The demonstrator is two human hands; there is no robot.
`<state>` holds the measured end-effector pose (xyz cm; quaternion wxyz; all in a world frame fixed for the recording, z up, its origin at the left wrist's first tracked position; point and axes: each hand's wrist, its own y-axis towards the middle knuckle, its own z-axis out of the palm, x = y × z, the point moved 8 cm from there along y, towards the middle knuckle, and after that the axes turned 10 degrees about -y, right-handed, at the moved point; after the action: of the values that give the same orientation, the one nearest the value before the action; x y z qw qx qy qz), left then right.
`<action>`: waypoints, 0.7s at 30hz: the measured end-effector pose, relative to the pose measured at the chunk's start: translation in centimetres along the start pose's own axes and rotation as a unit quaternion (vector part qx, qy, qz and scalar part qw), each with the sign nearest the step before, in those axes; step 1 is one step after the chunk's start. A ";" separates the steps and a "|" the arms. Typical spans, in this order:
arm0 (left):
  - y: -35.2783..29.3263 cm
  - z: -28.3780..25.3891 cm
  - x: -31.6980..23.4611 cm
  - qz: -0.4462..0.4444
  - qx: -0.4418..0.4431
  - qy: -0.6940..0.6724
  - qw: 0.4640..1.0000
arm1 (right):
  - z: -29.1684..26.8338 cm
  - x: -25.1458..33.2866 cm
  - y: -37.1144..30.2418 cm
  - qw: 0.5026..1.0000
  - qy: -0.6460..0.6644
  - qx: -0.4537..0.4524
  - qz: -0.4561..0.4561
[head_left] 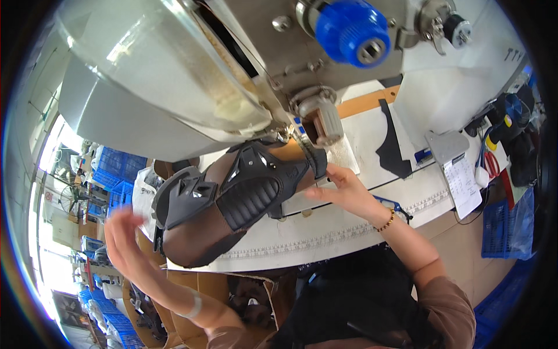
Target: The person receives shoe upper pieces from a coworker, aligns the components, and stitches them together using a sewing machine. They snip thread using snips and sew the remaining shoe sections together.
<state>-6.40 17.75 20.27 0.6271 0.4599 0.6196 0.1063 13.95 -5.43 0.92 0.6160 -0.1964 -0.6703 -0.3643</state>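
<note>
- We have the piece on the near side of the machine, one end close up against it, the rest slanting to its near left over the table
- Our right hand is on the machine's near right, thumb and forefinger spread, fingertips at the black band; we cannot tell whether they pinch it
- Our left hand is well to the machine's near left, fingers loosely curved, apart from the piece, with nothing visible in it
- We judge the piece light for its bulk, its brown mesh soft and easily snagged
- The ribbed panel looks stiffer, its ridges likely to resist slipping
- We would take hold there, or by the band nearest the machine, sparing the mesh
</note>
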 end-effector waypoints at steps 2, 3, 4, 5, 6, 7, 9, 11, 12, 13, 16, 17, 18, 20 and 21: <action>-5.4 -2.8 1.4 -0.017 -0.102 0.073 0.992 | 0.9 -0.8 0.0 0.999 0.033 0.002 0.008; -7.8 -2.4 2.4 -0.030 -0.147 0.028 0.988 | 1.9 -0.9 -0.1 0.999 0.038 0.007 0.006; -10.0 -1.7 3.8 -0.045 -0.190 -0.021 0.981 | 2.3 -0.8 -0.5 0.998 0.059 -0.018 -0.010; -11.2 -0.7 4.9 -0.035 -0.223 0.007 0.974 | 2.4 -0.7 -0.8 0.996 0.078 -0.043 -0.024; -11.5 0.3 5.4 -0.027 -0.257 0.035 0.966 | 2.6 -0.7 -1.0 0.996 0.077 -0.040 -0.023; -10.6 1.6 5.4 0.013 -0.262 -0.016 0.965 | 2.1 -0.9 -1.3 0.996 0.066 -0.049 -0.024; -8.6 1.9 8.4 0.006 -0.321 -0.233 0.918 | 2.1 -1.2 -1.4 0.997 0.058 -0.054 -0.026; -5.6 1.6 9.7 0.102 -0.296 -0.236 0.920 | 3.0 -1.2 -0.7 0.998 -0.024 -0.044 -0.049; -5.1 1.2 9.4 0.180 -0.278 -0.142 0.933 | 3.5 -1.0 -0.4 0.997 -0.020 -0.044 -0.052; -4.5 1.2 11.1 0.175 -0.267 -0.182 0.930 | 3.5 -0.3 -0.2 0.993 -0.033 -0.060 -0.095; -5.0 2.0 12.1 0.155 -0.244 -0.183 0.940 | 2.9 0.1 -0.4 0.990 0.026 -0.082 -0.108; -5.8 2.9 11.9 0.140 -0.237 -0.141 0.951 | 2.4 -0.3 -0.5 0.989 0.096 -0.083 -0.078; -6.6 2.9 10.3 0.186 -0.246 -0.167 0.937 | 2.2 0.6 -0.5 0.988 0.097 -0.085 -0.081; -8.3 2.8 6.6 0.264 -0.277 -0.087 0.920 | 2.0 1.7 -0.3 0.957 0.271 -0.076 -0.071; -8.8 2.4 5.2 0.263 -0.278 -0.089 0.920 | 1.6 1.6 -0.2 0.957 0.270 -0.076 -0.071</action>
<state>-6.98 15.50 10.04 0.7317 0.4210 0.3639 0.3937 12.47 -4.66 2.49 0.7297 -0.0892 -0.4619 -0.4962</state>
